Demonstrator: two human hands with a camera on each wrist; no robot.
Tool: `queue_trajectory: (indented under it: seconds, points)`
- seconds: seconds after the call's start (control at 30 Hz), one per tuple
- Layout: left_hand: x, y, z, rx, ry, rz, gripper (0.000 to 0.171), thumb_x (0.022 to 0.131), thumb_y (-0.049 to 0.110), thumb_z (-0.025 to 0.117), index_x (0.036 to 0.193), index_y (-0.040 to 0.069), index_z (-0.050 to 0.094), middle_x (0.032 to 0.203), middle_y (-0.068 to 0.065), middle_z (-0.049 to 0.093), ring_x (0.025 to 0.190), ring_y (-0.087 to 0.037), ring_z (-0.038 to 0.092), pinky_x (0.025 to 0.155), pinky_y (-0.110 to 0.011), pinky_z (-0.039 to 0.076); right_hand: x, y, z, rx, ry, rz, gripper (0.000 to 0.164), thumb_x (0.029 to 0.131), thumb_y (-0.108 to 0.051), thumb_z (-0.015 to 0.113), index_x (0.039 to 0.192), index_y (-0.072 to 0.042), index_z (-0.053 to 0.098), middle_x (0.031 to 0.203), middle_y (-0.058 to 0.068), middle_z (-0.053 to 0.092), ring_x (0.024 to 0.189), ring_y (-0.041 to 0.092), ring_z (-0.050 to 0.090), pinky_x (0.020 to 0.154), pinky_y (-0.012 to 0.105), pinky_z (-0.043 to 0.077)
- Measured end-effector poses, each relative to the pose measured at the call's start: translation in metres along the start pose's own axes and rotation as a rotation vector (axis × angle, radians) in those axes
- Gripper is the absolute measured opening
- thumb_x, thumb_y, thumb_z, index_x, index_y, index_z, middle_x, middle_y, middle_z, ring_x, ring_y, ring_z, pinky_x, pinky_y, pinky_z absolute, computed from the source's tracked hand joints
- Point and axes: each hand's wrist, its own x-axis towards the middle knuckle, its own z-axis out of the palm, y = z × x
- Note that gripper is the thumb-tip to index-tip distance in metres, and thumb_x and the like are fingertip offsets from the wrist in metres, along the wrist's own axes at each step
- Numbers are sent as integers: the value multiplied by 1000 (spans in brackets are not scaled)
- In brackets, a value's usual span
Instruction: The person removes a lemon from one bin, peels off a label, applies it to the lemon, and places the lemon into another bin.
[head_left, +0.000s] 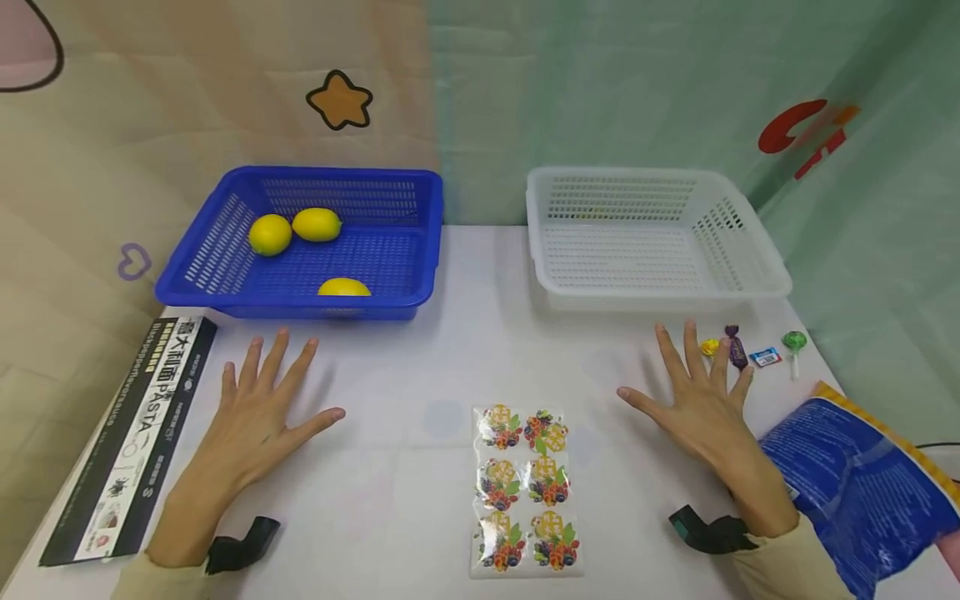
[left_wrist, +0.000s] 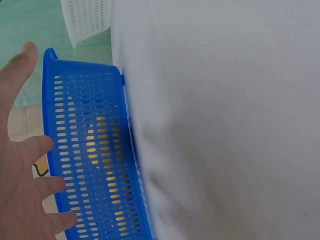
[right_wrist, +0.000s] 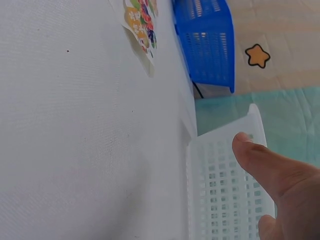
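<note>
My left hand (head_left: 258, 421) is spread with straight fingers over the table, in front of the blue basket (head_left: 300, 310) and beside a black-and-white pasta box (head_left: 135, 450). Three yellow lemons (head_left: 317, 225) lie in that basket. My right hand (head_left: 697, 408), also spread and holding nothing, is in front of the white basket (head_left: 667, 296). Just beyond its fingertips are small sweets: a yellow one (head_left: 709, 347), a purple-wrapped one (head_left: 736, 347), a blue-and-red one (head_left: 765, 357) and a green lollipop (head_left: 794, 341). Between the hands lies a sheet of fruit stickers (head_left: 525, 492).
A blue bag (head_left: 855, 483) with a yellow edge lies at the right side, partly behind my right forearm. Behind the baskets hangs a printed curtain (head_left: 487, 108). The white table (head_left: 405, 375) extends between the two baskets.
</note>
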Motion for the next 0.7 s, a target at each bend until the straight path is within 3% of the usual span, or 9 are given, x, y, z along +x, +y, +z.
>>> queue_trajectory:
  seconds: [0.27, 0.5, 0.7]
  points:
    - [4, 2, -15, 25, 9, 63, 93, 89, 61, 58, 159, 20, 13, 163, -19, 5, 145, -50, 6, 111, -69, -2, -2, 4, -6, 9, 10, 6, 103, 87, -70, 53, 158, -22, -5, 161, 15, -17, 138, 46, -29, 98, 78, -17]
    - [9, -1, -40, 6, 8, 140, 92, 91, 55, 62, 159, 20, 10, 164, -15, 7, 149, -37, 1, 119, -54, -1, 2, 9, -19, 45, 51, 19, 105, 89, -67, 53, 158, -13, -7, 160, 23, -14, 138, 54, -22, 101, 73, -19]
    - [16, -5, -65, -66, 20, 182, 85, 90, 44, 69, 158, 24, 21, 163, -6, 19, 150, -28, 10, 119, -53, 10, 9, 10, -33, 156, 150, 25, 99, 96, -55, 53, 156, -2, -6, 159, 28, -11, 141, 55, -11, 107, 72, -4]
